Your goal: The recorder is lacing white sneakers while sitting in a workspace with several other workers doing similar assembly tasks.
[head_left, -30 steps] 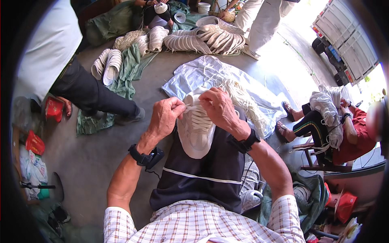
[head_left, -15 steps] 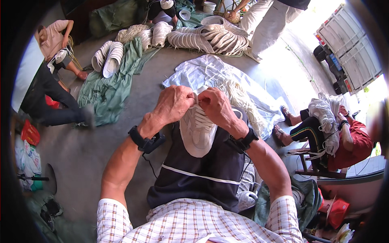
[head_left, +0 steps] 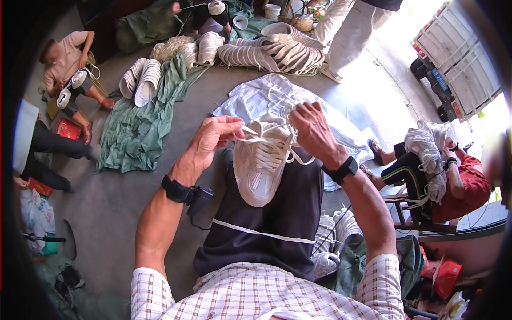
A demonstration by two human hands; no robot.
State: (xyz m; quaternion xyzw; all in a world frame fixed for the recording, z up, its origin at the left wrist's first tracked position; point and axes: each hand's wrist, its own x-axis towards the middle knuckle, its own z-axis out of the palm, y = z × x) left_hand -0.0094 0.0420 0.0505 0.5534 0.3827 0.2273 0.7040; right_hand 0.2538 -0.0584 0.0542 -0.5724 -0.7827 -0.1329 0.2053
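A white sneaker (head_left: 260, 178) rests on my dark-trousered lap, its toe toward me and its laces (head_left: 264, 152) crossed over the tongue. My left hand (head_left: 210, 137), left of the shoe's opening, pinches a flat white lace end that runs back to the top eyelets. On the other side, my right hand (head_left: 314, 125) is closed at the upper right of the shoe. Its fingers curl away from view, and the lace beside it seems to run into them. Both hands are apart from the shoe's body.
Beyond my knees a white sheet (head_left: 245, 93) bears a bundle of white laces. Rows of shoe uppers (head_left: 277, 53) lie farther back, and a green cloth (head_left: 138, 133) holds more at left. More shoes (head_left: 341, 229) lie by my right thigh. People sit or stand around; a truck (head_left: 458, 58) is at right.
My hands have moved apart from the shoe's tongue, left hand leftward and right hand rightward, drawing the lace outward. At the far left, a walking person's legs have shifted.
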